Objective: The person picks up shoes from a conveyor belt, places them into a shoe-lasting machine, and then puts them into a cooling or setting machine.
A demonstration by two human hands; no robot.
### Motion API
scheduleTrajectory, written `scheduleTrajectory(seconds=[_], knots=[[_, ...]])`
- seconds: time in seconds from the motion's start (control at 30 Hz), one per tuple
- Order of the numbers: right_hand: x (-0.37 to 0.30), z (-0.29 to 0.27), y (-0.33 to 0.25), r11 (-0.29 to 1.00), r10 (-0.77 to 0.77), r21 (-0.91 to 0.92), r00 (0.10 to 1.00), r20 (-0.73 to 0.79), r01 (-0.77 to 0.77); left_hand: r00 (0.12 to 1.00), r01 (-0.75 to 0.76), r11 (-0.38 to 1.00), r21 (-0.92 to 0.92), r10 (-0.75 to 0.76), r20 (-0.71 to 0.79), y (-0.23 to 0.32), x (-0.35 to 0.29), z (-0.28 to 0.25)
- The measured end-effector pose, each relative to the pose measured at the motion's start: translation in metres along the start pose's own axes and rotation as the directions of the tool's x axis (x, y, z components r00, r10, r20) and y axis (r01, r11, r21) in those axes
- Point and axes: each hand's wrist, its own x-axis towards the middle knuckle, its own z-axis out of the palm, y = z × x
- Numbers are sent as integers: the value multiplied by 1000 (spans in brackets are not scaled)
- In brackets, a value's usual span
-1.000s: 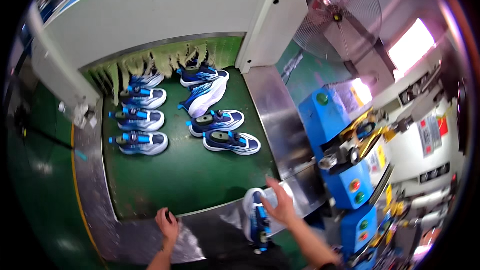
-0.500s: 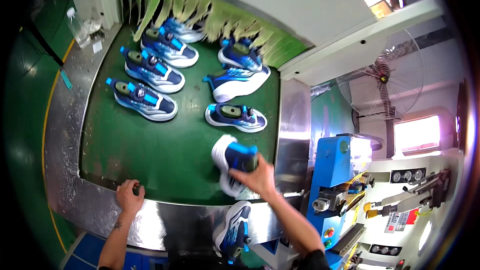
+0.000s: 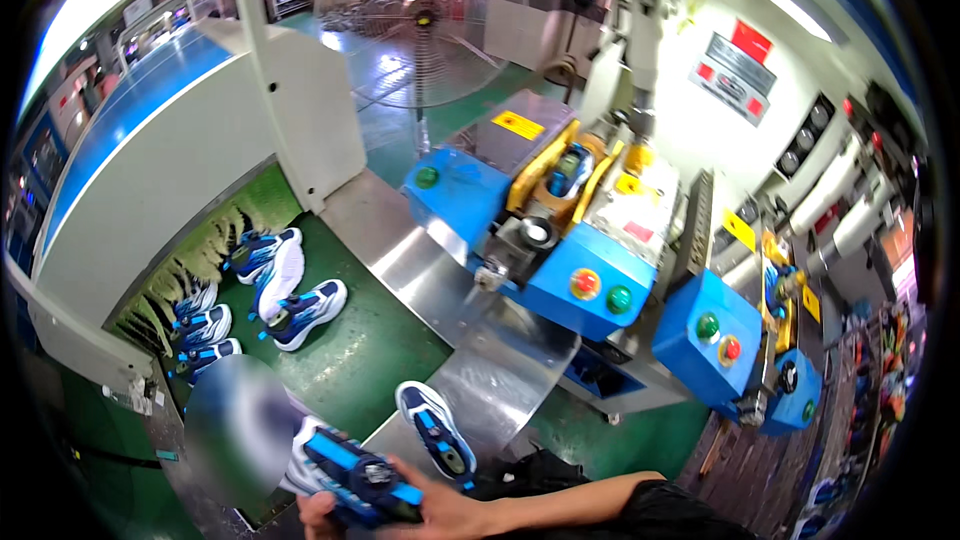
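Big white and blue tunnel machine (image 3: pixel 170 140) fills the upper left of the frame, its mouth hung with green strip curtains. Green conveyor belt (image 3: pixel 370 360) runs out of it toward lower centre, with several blue and white sneakers (image 3: pixel 300 312) lying near the tunnel mouth at left. Blue box-shaped press machine with yellow clamp (image 3: pixel 560 230) sits at centre, red and green buttons on its front; a second blue machine (image 3: pixel 730 350) is at right. Shiny bent steel plate (image 3: pixel 470 320) lies between belt and press.

My right hand (image 3: pixel 440 515), bottom centre, fingers wrapped around a blue and black sneaker (image 3: pixel 365 485), holding it at the bottom edge over the belt's near end. Another blue and white sneaker (image 3: pixel 435 435) lies just beside it on the steel plate. My left hand: cannot tell, a blur patch covers lower left.
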Motion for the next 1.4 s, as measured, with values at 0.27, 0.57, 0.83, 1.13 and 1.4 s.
scheduleTrajectory(seconds=[0.27,0.57,0.83,1.13,1.4], knots=[[-98,-153,-37,946,320,145,902,-288,-290,991,61,974,218,-32,-133,-144,48,127],[-119,-247,-108,998,5,-45,729,-684,-48,926,-284,806,519,90,366,-204,365,293],[-86,-277,-101,926,216,50,417,-883,-374,739,-665,180,725,14,674,-325,558,356],[3,-328,-137,927,371,369,336,-866,-72,853,329,916,227,-392,345,-159,531,305],[153,-589,-117,882,472,433,370,-800,-188,970,110,968,-227,-154,-188,-140,371,21]])
